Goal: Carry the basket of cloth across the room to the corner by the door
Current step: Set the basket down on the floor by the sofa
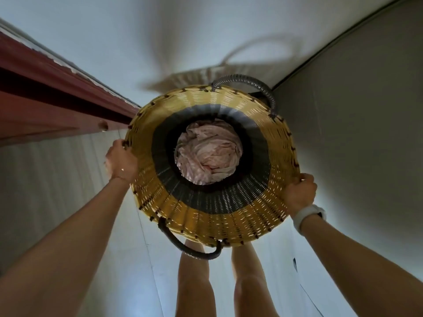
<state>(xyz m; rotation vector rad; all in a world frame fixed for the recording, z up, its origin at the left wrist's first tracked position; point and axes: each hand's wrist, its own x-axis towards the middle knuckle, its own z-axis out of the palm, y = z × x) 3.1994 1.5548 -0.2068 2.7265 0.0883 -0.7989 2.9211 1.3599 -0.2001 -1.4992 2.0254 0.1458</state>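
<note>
A round woven basket [258, 211], yellow with a dark grey band and two grey loop handles, fills the middle of the head view. I look straight down into it. Crumpled pale pink cloth [208, 152] lies at its bottom. My left hand [120, 162] grips the left rim. My right hand [298, 195], with a white watch on the wrist, grips the right rim. The basket sits in a wall corner; whether it touches the floor is hidden. Both near and far handles hang free.
A dark red door [45, 99] runs along the left. A white wall [160, 42] stands ahead and a grey wall [354, 133] on the right, meeting in a corner behind the basket. My bare legs [229, 282] stand on a pale floor below the basket.
</note>
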